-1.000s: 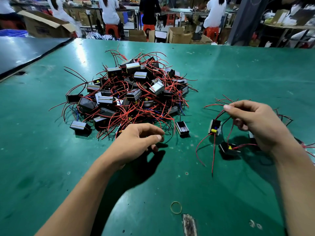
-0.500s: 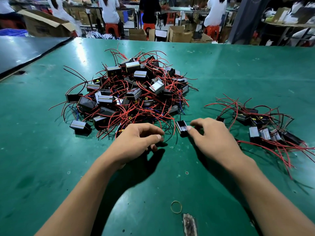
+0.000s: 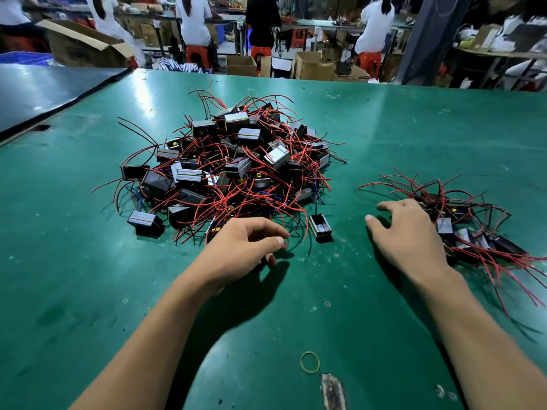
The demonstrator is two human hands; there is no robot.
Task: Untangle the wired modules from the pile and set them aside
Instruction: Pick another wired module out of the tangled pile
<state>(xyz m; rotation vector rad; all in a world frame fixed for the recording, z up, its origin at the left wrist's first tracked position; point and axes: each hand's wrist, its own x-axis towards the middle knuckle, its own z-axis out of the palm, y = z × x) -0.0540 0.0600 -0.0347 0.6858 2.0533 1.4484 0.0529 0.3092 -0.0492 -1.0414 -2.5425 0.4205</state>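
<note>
Curled, the left hand (image 3: 245,247) rests at the near edge of the pile (image 3: 242,168); whether it pinches a wire is unclear. Beside the set-aside modules (image 3: 444,226) the right hand (image 3: 405,232) spreads empty, a loose module (image 3: 319,227) between both hands

A green surface (image 3: 88,261) fills the frame. At its centre lies a tangled pile (image 3: 231,164) of black modules with red wires. A smaller group (image 3: 470,229) of the same modules lies at the right edge. One single module (image 3: 319,227) stands just off the pile's near edge, between the two arms. The left grip (image 3: 245,247) rests at the pile's near edge with its fingers curled and thumb against forefinger; whether it pinches a wire is unclear. The right grip (image 3: 405,232) lies palm down, fingers spread, against the smaller group. A rubber band (image 3: 310,362) lies at lower centre. Cardboard boxes (image 3: 313,66) and seated people line the top.
</note>
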